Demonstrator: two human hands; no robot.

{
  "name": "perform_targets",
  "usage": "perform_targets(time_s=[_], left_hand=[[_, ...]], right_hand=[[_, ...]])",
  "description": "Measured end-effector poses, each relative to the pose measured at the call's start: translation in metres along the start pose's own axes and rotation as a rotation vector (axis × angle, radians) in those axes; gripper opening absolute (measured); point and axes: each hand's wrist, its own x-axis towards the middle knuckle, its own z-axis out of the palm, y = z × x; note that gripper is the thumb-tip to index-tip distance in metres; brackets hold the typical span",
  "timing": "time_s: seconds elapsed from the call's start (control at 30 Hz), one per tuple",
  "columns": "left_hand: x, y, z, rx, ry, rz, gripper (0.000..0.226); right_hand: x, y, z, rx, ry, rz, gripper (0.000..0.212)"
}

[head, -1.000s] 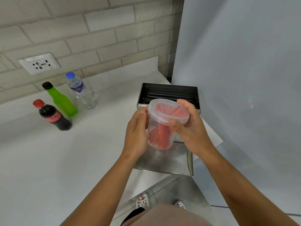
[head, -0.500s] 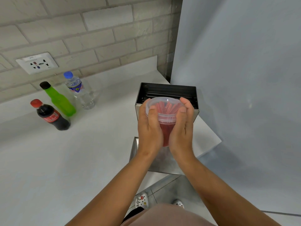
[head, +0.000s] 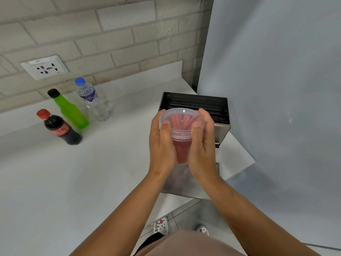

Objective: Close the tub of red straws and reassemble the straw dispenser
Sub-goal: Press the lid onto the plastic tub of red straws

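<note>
Both thumbs have shifted onto the clear lid [head: 181, 115]; left hand [head: 161, 143] and right hand [head: 202, 145] clasp the clear plastic tub of red straws [head: 181, 145], pressing it closed; steel dispenser box [head: 219, 109] beyond awaits

Red straws [head: 181, 120] are seen through a clear tub [head: 181, 137]. At left, a red-capped dark cola bottle [head: 60, 127], a black-capped green bottle [head: 71, 110] and a blue-capped clear bottle [head: 93, 100] are set on a white counter [head: 73, 172]. The dispenser [head: 219, 108] is silver steel.

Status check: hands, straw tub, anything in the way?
Both hands, left and right, clamped on clear plastic tub of red straws, thumbs pressing lid rim. Open steel straw dispenser box right behind, cover off. Nothing in the way.
</note>
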Motion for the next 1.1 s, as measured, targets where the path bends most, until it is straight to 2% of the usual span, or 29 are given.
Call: perform_targets(time_s=[0.07,0.1,0.17,0.27,0.43,0.57,0.63,0.73,1.1], left_hand=[[0.003,0.000,-0.010,-0.010,0.013,0.023,0.044],[0.004,0.001,-0.016,-0.007,0.019,0.039,0.041],[0.007,0.002,-0.026,0.014,0.022,0.063,0.043],[0.013,-0.005,-0.049,0.073,0.011,0.074,0.053],[0.026,-0.009,-0.086,0.243,-0.086,0.076,0.032],[0.040,-0.016,-0.111,0.459,-0.096,0.020,0.038],[0.058,-0.025,-0.166,0.510,-0.005,-0.061,0.041],[0.064,-0.039,-0.180,0.480,0.002,-0.117,0.039],[0.081,-0.084,-0.215,0.453,-0.035,-0.217,0.038]], right_hand=[[0.002,-0.005,-0.002,-0.049,-0.091,0.064,0.062],[0.003,-0.009,-0.002,-0.067,-0.120,0.083,0.055],[0.009,-0.016,-0.002,-0.106,-0.161,0.093,0.028],[0.020,-0.020,-0.002,-0.164,-0.236,0.112,0.027],[0.032,-0.016,0.014,-0.163,-0.365,0.173,0.026],[0.037,0.002,0.032,-0.244,-0.389,0.167,0.027],[0.035,0.016,0.093,-0.280,-0.495,0.207,0.026],[0.039,0.030,0.105,-0.256,-0.507,0.209,0.020],[0.049,0.071,0.138,-0.330,-0.543,0.300,0.017]])
